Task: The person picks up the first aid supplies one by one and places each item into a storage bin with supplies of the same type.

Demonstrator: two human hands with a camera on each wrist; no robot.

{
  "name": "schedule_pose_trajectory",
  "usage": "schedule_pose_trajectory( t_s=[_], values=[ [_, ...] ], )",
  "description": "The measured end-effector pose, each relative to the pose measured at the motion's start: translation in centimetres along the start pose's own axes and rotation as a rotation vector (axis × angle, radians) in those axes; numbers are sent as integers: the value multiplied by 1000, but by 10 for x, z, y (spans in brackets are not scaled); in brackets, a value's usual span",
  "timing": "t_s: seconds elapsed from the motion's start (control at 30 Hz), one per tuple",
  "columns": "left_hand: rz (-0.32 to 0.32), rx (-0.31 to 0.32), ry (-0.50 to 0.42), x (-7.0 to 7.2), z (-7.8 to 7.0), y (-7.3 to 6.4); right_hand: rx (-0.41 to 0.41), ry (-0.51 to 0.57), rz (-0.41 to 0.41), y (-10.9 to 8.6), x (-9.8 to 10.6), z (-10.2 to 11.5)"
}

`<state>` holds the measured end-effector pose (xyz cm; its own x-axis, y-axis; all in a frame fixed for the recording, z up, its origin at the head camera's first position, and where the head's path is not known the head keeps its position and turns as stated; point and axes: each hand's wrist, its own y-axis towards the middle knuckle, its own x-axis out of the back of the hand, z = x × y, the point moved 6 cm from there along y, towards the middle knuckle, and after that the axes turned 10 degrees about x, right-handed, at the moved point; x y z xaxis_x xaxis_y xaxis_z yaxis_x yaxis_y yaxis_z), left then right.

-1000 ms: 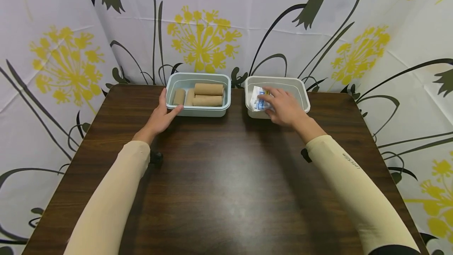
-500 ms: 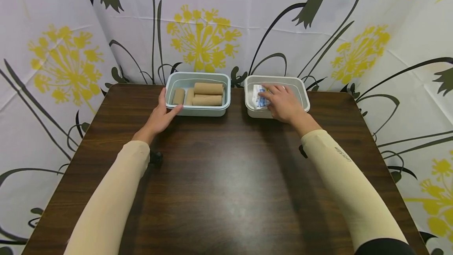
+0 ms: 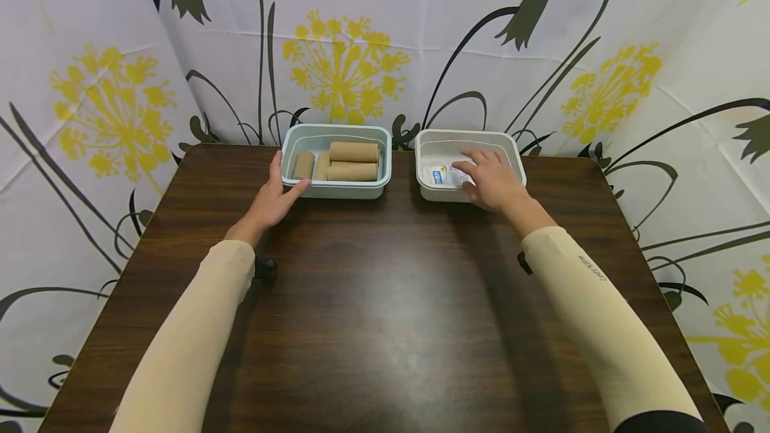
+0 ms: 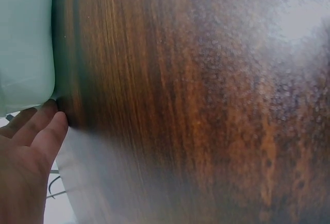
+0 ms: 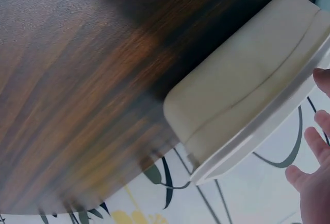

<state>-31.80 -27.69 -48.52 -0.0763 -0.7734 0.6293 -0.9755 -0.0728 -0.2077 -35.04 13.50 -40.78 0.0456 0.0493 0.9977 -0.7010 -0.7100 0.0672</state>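
My left hand [image 3: 269, 200] rests against the near left corner of a pale blue plastic tub [image 3: 337, 190], thumb along the front rim and fingers along the left side. Several brown rolls [image 3: 353, 152] that look like cardboard tubes lie in that tub. Over a white plastic tub [image 3: 442, 194] hovers my right hand [image 3: 494, 182], fingers spread and loosely bent, holding nothing. Inside the white tub lies a small white packet [image 3: 446, 176] with blue and yellow print, partly covered by the right fingertips. In the right wrist view, the fingers [image 5: 317, 141] show beside the tub's rim.
Both tubs stand side by side at the far edge of a dark wooden table [image 3: 385, 286], with a narrow gap between them. Close behind hangs a white curtain [image 3: 385, 39] printed with yellow and grey flowers, which also borders the table's sides.
The packet, earlier upright at my right fingertips, now lies lower in the white tub. My right hand has let go of it and drawn slightly right. The left hand stays still.
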Motion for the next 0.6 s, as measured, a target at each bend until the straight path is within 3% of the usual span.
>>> schedule_pose_trajectory(
  t_s=[0.23,0.47,0.6],
  values=[
    [3,-11,-7,-1,0,2,-48,-21,-54,-18,7,-14],
    [-42,-52,-35,1,4,-3,-115,-2,-135,-39,20,-31],
    [-55,-56,11,7,6,-7,-135,20,-161,-49,25,-40]
  ],
)
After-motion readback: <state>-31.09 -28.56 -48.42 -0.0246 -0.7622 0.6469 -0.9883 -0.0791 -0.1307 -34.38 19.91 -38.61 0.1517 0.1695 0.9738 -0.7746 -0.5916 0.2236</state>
